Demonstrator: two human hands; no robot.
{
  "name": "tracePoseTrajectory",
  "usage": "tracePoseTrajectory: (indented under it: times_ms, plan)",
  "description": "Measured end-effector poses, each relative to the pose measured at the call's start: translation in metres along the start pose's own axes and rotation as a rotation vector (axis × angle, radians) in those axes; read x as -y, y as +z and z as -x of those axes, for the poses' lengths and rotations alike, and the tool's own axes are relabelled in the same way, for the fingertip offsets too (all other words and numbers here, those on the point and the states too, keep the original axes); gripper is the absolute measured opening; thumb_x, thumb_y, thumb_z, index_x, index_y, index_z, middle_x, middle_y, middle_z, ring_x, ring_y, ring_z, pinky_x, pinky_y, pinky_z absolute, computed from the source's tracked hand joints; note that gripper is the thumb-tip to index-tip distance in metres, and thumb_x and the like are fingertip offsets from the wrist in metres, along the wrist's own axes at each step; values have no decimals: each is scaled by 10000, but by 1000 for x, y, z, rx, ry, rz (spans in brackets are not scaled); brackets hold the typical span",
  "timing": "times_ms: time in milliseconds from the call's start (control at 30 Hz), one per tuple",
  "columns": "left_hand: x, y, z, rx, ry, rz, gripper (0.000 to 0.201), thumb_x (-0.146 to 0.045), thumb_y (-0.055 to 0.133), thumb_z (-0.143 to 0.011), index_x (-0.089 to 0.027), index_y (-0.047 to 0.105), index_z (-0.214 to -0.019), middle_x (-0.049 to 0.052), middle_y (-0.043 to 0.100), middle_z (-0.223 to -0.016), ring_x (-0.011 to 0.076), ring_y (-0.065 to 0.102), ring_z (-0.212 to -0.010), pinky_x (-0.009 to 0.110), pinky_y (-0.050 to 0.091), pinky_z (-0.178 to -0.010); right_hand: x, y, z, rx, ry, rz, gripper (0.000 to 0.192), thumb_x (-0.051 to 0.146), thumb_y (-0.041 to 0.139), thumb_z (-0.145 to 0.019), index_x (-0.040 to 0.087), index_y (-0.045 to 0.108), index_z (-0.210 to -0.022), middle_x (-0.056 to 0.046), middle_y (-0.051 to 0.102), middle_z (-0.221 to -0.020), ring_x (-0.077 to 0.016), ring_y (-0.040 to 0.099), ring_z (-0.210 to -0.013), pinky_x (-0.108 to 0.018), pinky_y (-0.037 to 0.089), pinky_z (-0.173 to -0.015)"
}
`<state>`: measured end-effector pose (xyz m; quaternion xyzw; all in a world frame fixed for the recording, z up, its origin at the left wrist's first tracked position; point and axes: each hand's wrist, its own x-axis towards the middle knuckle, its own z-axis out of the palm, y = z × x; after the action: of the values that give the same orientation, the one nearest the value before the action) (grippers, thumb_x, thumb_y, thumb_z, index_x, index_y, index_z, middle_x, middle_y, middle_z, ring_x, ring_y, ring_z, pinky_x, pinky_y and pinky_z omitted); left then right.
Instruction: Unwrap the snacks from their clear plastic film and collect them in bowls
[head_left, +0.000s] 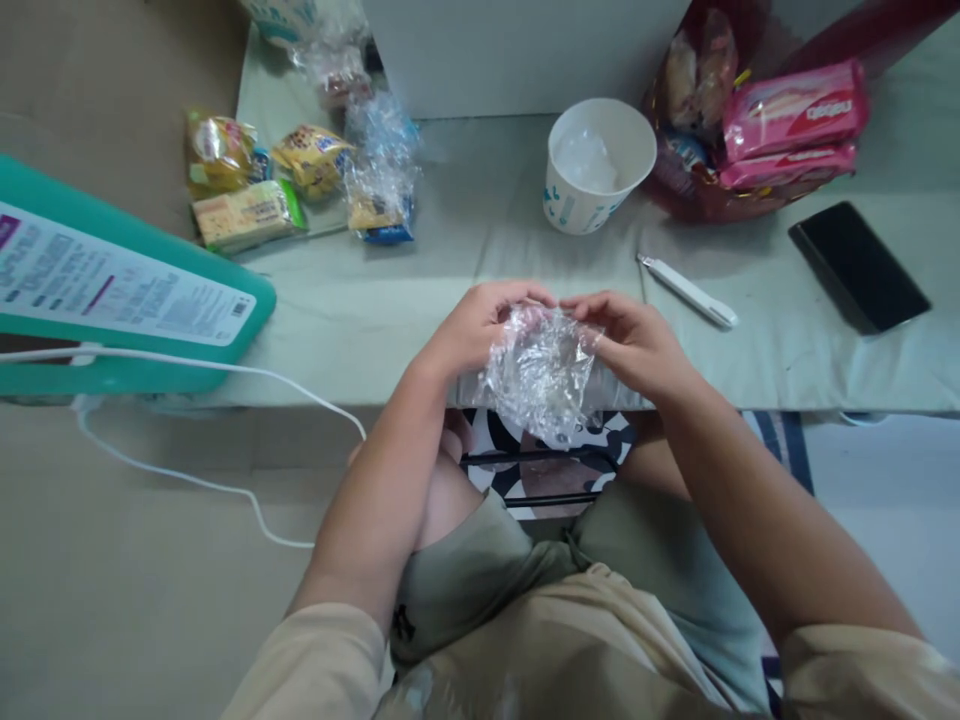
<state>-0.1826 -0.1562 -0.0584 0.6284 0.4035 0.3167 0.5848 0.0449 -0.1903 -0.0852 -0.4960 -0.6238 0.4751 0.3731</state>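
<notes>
Both of my hands grip a crumpled sheet of clear plastic wrap (546, 375) at the table's front edge. My left hand (487, 325) is closed on its left side, with the thumb partly behind the film. On the other side my right hand (626, 335) pinches its upper right edge. The wrap hangs down toward my lap, and whether anything lies inside it is hard to make out. Beyond my hands stands a white paper cup (589, 205) with clear crumpled plastic in it. To the right lies a slim white utility knife (690, 292).
A dark phone (859, 265) lies at the right, below a red basket (694, 200) of pink packets (795, 110). Several wrapped snacks (247, 215) are at the left. A teal container (142, 290) and a white cable (300, 385) are beside my left arm. A white box (525, 60) stands behind.
</notes>
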Motion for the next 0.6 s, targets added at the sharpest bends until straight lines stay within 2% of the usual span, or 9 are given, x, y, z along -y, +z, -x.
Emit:
tracePoseTrajectory:
  times_ms: [67, 133, 167, 233, 300, 333, 367, 467, 600]
  plan:
    - [2, 0, -1, -25, 2, -44, 100, -270, 663, -903, -211, 743, -913, 16, 734, -805, 155, 683, -753, 272, 507, -700, 0, 2, 2, -120, 7, 78, 116, 340, 634, -909, 228, 659, -924, -43, 715, -914, -180, 691, -837, -363, 587, -777]
    - [1, 1, -2, -38, -27, -19, 106, -274, 633, -919, -218, 723, -931, -5, 668, -698, 141, 632, -643, 264, 474, -623, -7, 2, 8, -250, 38, 137, 136, 309, 549, -948, 238, 662, -974, -16, 686, -812, -161, 658, -714, -339, 564, -695]
    - [-1, 2, -3, -41, -47, 11, 97, -262, 626, -919, -224, 712, -946, -16, 636, -663, 135, 606, -599, 261, 460, -594, -11, 1, 11, -268, 30, 146, 164, 290, 530, -947, 246, 656, -1044, -21, 702, -860, -167, 672, -735, -344, 569, -703]
    - [-5, 5, -5, -45, -78, 82, 82, -221, 617, -912, -237, 687, -953, -37, 584, -620, 122, 561, -536, 255, 434, -550, -21, -2, 17, -197, -55, 136, 347, 262, 566, -905, 269, 589, -1251, -72, 717, -1160, -211, 722, -960, -380, 595, -798]
    - [-9, 8, -8, -30, -93, 135, 92, -180, 618, -895, -242, 668, -940, -46, 561, -607, 114, 535, -508, 248, 412, -523, -28, -3, 20, -97, -182, 135, 579, 260, 657, -838, 291, 490, -1391, -123, 562, -1486, -273, 648, -1264, -423, 595, -904]
    - [-10, 9, -10, -11, -98, 148, 104, -160, 625, -881, -242, 662, -934, -46, 566, -613, 113, 534, -508, 246, 406, -517, -30, -3, 21, -76, -223, 150, 598, 273, 696, -817, 294, 497, -1380, -129, 509, -1543, -292, 604, -1335, -438, 589, -933]
    - [-10, 10, -11, 14, -102, 149, 124, -141, 637, -863, -242, 661, -931, -46, 574, -618, 112, 534, -510, 244, 400, -514, -31, -2, 21, -82, -236, 165, 523, 293, 716, -816, 289, 545, -1310, -125, 528, -1523, -297, 602, -1337, -445, 584, -942]
    - [-7, 12, -16, 92, -116, 104, 189, -111, 671, -828, -249, 675, -957, -50, 570, -595, 112, 521, -498, 246, 387, -511, -29, 1, 19, -224, -162, 104, 162, 356, 684, -883, 268, 603, -992, -84, 691, -1263, -257, 689, -1157, -439, 577, -917]
    - [-2, 11, -21, 128, -78, 105, 203, -76, 620, -846, -243, 697, -929, -36, 597, -611, 113, 537, -524, 263, 415, -544, -26, 0, 16, -380, -59, -108, 237, 436, 690, -884, 287, 512, -928, -44, 728, -1054, -218, 722, -917, -387, 585, -770]
